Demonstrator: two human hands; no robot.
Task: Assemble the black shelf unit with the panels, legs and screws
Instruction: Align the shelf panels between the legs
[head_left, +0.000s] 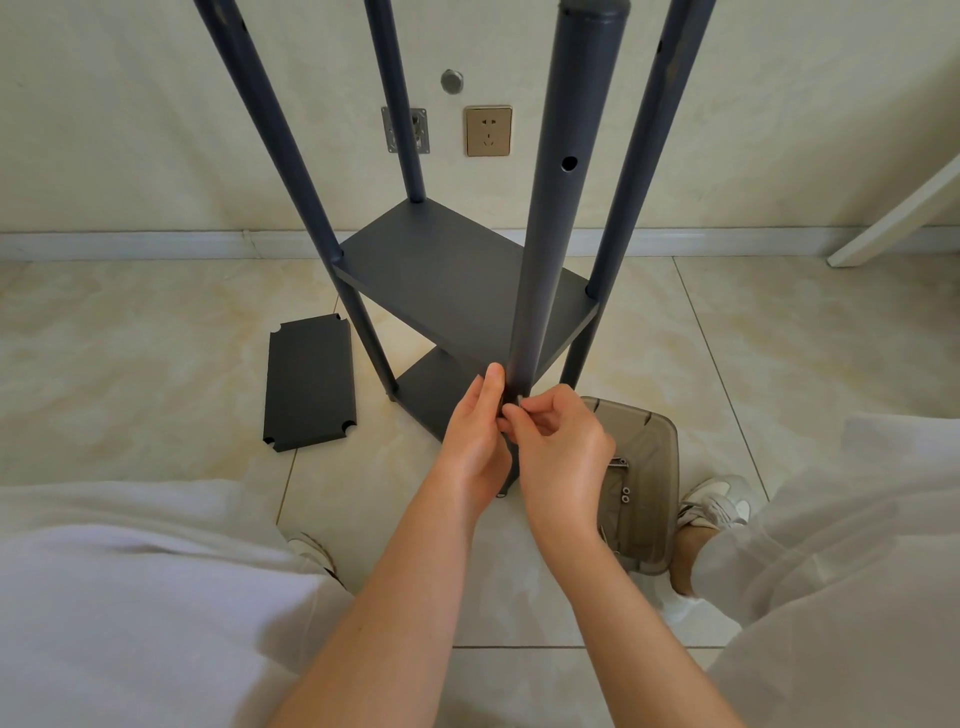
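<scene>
The black shelf unit stands on the tiled floor with several round legs and two panels fitted; the upper panel (457, 280) sits above a lower one (428, 392). The nearest leg (558, 208) rises straight in front of me and has an open hole at mid height. My left hand (475, 436) wraps the near leg at the level of the upper panel's front corner. My right hand (558, 441) pinches a small screw (518, 399) against that leg. A loose black panel (310, 382) with notched corners lies flat on the floor to the left.
A smoky clear plastic tray (649, 467) with several screws lies on the floor right of my hands. My knees in light trousers and my white shoes (719, 501) frame the spot. A wall with a socket (488, 131) stands behind; a white board (893, 218) leans at the right.
</scene>
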